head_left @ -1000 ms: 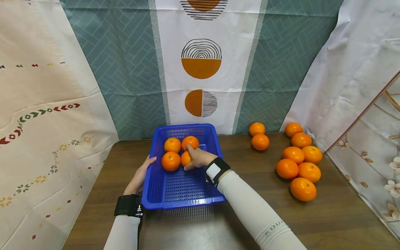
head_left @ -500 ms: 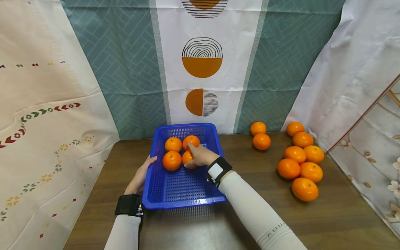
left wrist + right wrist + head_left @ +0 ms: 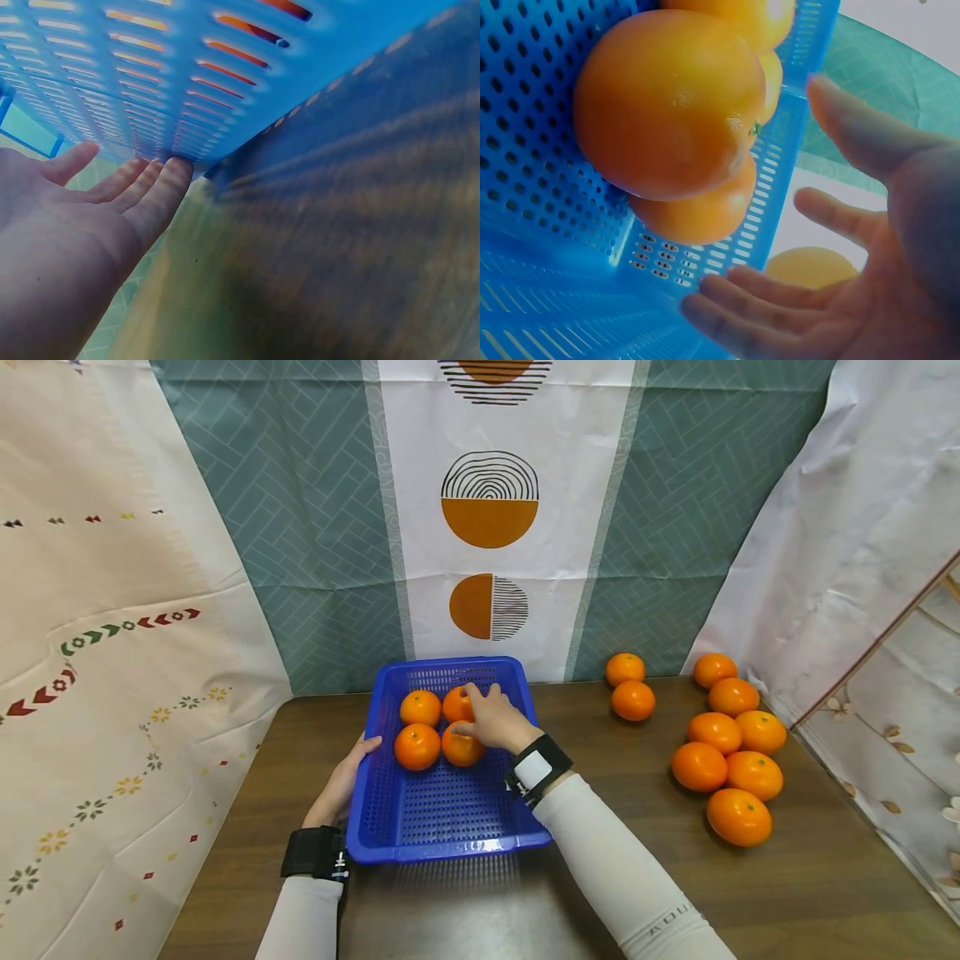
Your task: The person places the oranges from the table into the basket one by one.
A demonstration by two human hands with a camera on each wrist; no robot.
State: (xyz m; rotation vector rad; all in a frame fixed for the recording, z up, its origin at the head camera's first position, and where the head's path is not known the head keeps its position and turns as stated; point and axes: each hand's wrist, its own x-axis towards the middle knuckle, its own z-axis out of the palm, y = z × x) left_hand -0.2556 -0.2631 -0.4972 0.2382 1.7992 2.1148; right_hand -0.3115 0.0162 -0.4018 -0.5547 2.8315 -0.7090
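A blue perforated plastic basket (image 3: pixel 450 853) stands on the table, with several mandarin oranges grouped in its far left part. My right hand (image 3: pixel 501 720) is raised over them, fingers spread, holding nothing. Beneath it lies the nearer right mandarin orange (image 3: pixel 462 748), apart from the hand in the right wrist view, where the fruit (image 3: pixel 667 105) shows whole. My left hand (image 3: pixel 343 783) rests along the basket's left side. In the left wrist view, its straight fingers (image 3: pixel 161 195) touch the outside of the slotted wall (image 3: pixel 172 75).
On the right of the wooden table (image 3: pixel 630 843) lies a cluster of several mandarin oranges (image 3: pixel 715 732). Two more mandarin oranges (image 3: pixel 633 701) sit near the back edge. A patterned cloth (image 3: pixel 322 568) hangs behind the table, and light cloths border both sides.
My right hand has let go of the nearer right mandarin orange and lifted off it, fingers spreading. The orange stays in the basket. My left hand keeps its place at the basket's side.
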